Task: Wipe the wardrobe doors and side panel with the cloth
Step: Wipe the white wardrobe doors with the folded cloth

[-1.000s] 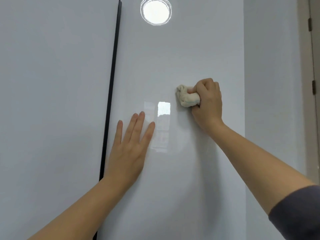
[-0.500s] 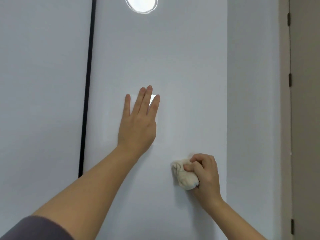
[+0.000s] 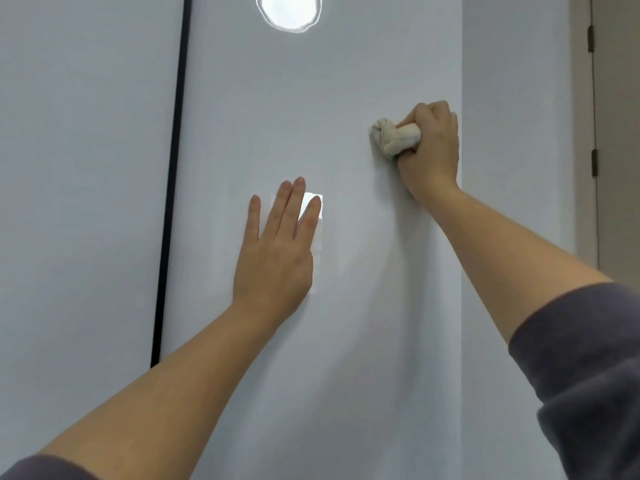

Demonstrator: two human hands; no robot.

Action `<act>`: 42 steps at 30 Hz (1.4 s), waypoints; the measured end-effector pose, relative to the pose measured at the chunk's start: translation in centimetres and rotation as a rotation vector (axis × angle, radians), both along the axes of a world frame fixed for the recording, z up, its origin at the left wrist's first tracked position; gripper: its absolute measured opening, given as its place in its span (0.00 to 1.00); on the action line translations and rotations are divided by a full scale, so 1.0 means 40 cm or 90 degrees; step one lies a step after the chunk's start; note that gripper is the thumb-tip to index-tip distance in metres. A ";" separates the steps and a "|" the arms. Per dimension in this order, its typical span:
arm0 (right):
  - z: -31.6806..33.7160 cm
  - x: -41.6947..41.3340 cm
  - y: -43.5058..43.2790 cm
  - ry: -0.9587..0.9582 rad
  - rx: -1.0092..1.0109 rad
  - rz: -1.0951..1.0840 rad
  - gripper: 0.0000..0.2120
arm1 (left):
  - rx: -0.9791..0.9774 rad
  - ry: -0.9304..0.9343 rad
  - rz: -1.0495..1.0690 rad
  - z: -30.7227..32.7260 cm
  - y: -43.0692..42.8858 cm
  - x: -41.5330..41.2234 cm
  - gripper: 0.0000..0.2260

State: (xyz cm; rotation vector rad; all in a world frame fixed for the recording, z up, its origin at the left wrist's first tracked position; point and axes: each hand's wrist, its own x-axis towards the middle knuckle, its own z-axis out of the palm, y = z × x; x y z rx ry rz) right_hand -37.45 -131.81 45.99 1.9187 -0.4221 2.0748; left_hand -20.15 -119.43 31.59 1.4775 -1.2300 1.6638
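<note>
The right hand (image 3: pixel 429 150) is clenching its grip around the cloth (image 3: pixel 394 136), a cream wad bunched into a tight ball, with the fingers curling round it and a knotted end poking out to the left of the fist. The cloth is pressing against the right wardrobe door (image 3: pixel 346 98), high up and close to that door's right edge.

Lower down and to the left, well apart from the cloth, the left hand (image 3: pixel 277 251) is lying flat on the same glossy door. Its grip is released, holding nothing, with the fingers stretching straight upward and the palm resting on the panel. A small bright rectangular reflection (image 3: pixel 313 206) is showing beside its fingertips, and a round glare (image 3: pixel 289 10) is shining at the top of the door.

A narrow dark gap (image 3: pixel 173 168) is running down the left side of this door, separating it from the left wardrobe door (image 3: pixel 86 202). To the right, a paler upright strip (image 3: pixel 512 133) is adjoining the door (whether it is the wardrobe's side panel or a wall, I cannot tell). Farther right, a beige room door (image 3: pixel 620 133) is standing with two hinges showing along its edge.

Both forearms are reaching up bare, with a dark grey sleeve (image 3: pixel 581 358) bunching on the right arm.
</note>
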 end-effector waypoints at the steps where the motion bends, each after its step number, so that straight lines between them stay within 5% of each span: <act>1: 0.013 0.000 -0.003 -0.003 -0.005 0.001 0.07 | 0.002 0.000 0.002 -0.001 0.000 0.000 0.28; 7: -0.043 -0.020 -0.023 0.005 -0.035 0.002 0.08 | -0.004 -0.007 0.010 -0.001 -0.001 0.001 0.28; 15: -0.491 -0.071 -0.051 0.050 -0.053 0.072 0.05 | -0.001 0.004 0.002 0.000 -0.001 0.000 0.29; 21: -0.675 -0.098 -0.068 0.136 0.026 0.008 0.34 | 0.007 0.015 0.003 0.001 0.004 -0.008 0.28; 27: -0.501 -0.086 -0.055 0.021 -0.035 0.052 0.05 | 0.004 0.013 0.004 -0.001 0.004 -0.007 0.28; 36: 0.070 -0.057 -0.053 -0.037 0.039 -0.025 0.09 | -0.001 0.012 0.011 -0.005 -0.006 -0.005 0.29; 42: 0.206 -0.041 -0.050 -0.077 0.047 -0.069 0.10 | 0.003 0.007 0.008 0.003 -0.007 -0.006 0.30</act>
